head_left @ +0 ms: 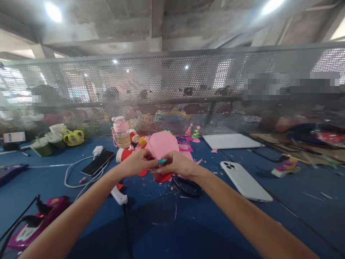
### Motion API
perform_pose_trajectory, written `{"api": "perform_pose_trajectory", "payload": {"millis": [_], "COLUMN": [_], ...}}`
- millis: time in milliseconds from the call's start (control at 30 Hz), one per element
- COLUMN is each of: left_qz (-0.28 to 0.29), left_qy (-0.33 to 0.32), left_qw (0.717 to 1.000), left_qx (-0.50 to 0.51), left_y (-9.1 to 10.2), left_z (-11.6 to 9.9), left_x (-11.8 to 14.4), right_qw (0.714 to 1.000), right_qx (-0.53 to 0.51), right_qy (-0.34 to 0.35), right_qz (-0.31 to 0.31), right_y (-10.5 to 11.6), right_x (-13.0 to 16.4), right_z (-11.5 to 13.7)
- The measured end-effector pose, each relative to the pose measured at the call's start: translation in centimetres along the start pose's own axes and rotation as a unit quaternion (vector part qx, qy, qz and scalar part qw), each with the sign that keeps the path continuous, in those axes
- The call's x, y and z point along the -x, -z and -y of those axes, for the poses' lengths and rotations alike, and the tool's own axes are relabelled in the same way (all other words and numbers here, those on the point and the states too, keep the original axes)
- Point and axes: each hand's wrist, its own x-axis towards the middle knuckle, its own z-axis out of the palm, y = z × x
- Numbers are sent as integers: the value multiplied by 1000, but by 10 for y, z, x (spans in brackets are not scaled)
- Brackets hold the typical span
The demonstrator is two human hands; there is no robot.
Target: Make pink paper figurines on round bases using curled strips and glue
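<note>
My left hand point(138, 160) and my right hand point(176, 163) meet over the middle of the blue table. Both have their fingers pinched together, and what lies between them is too small or hidden to name. A glossy teal tip point(162, 161) shows where the fingertips come together. Just behind them is a pink many-sided sheet point(164, 142), its lower edge covered by my fingers. Beneath my right hand a red round piece point(163, 177) is partly visible. Beside my left hand lies a red and white cylinder point(124, 154).
A glue-gun-like white tool point(118, 196) with a black cord lies in front. Nearby are a black phone point(97, 162), a pink-lidded bottle point(121, 131), a white phone point(245, 181) and a purple power strip point(40, 223). Pink scraps litter the table before a perforated metal screen point(161, 82).
</note>
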Motion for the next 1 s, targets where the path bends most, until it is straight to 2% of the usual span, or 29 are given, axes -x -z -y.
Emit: {"api": "perform_pose_trajectory", "payload": {"millis": [133, 267, 333, 467, 533, 700, 800, 900, 1000], "left_qz": [3, -21, -21, 31, 50, 23, 0, -21, -19], "left_qy": [-14, -8, -7, -18, -33, -22, -13, -32, -43], "left_qw": [1000, 999, 999, 999, 998, 999, 1000, 999, 999], "left_qx": [3, -31, -41, -20, -13, -28, -27, -23, -16], "left_y": [-2, -5, -4, -1, 1, 2, 1, 0, -1], "left_z": [-2, -3, -2, -1, 0, -3, -7, -9, -7], "left_x": [-1, -1, 0, 2, 3, 3, 2, 1, 1], "right_qw": [997, 994, 997, 997, 995, 997, 998, 996, 997], "right_qx": [-9, 15, 19, 5, -3, -45, -54, -11, 25], "right_qy": [-2, 14, 16, -14, -29, -52, -24, 1, 0], "right_qz": [-80, -112, -69, 81, 96, 26, -36, -86, -70], "right_y": [-5, -6, -3, 2, 3, 2, 2, 1, -1], "right_x": [-3, -4, -2, 6, 8, 3, -2, -5, -5], "right_z": [-3, -3, -1, 6, 8, 3, -3, -7, -6]}}
